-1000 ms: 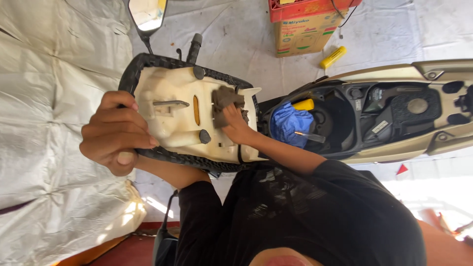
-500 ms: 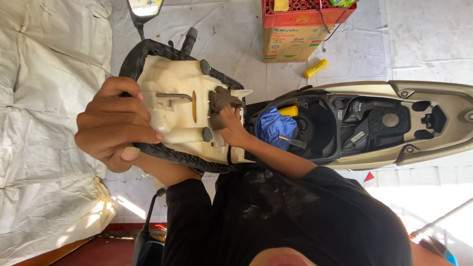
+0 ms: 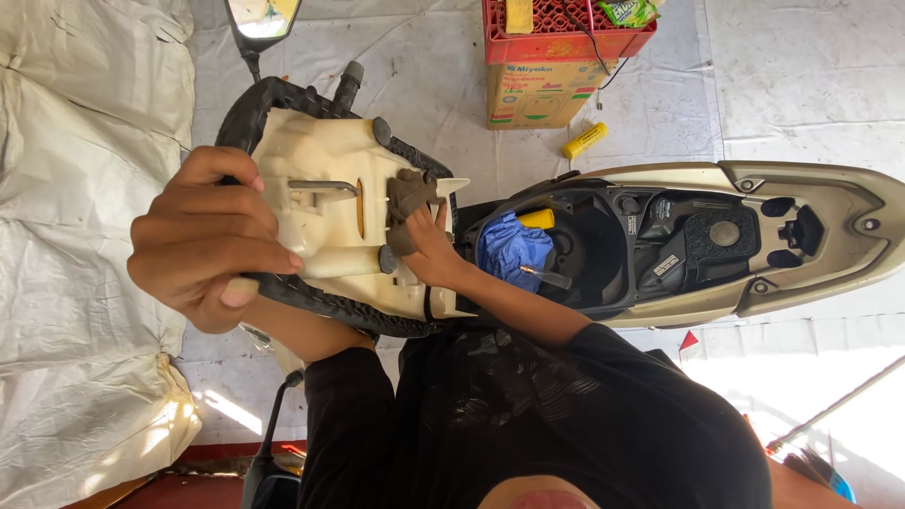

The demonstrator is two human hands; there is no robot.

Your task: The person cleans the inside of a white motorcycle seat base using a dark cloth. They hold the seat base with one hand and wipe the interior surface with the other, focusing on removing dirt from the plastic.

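A scooter seat is tipped up, showing its cream underside (image 3: 320, 160) and black rim (image 3: 255, 104). My left hand (image 3: 203, 240) grips the rim on the seat's near side, fingers curled over the edge. Pressed against the underside near the hinge is a brown rag (image 3: 410, 193), which my right hand (image 3: 429, 250) holds. A metal latch bar (image 3: 325, 186) sticks out of the underside between my hands. Behind the seat the under-seat compartment (image 3: 603, 264) lies uncovered, with a blue cloth (image 3: 509, 250) and a yellow object (image 3: 537, 219) in it.
The beige scooter body (image 3: 801, 283) runs off to the right. A red crate (image 3: 566, 38) rests on a cardboard box (image 3: 537, 94), with a yellow tube (image 3: 584, 139) on the floor beside it. A mirror (image 3: 264, 19) is at the top, a white tarp (image 3: 75, 188) on the left.
Both hands keep their hold on the seat and the rag. The rag hand has shifted only slightly on the underside. The view has tilted, showing more of the crate and the scooter's tail.
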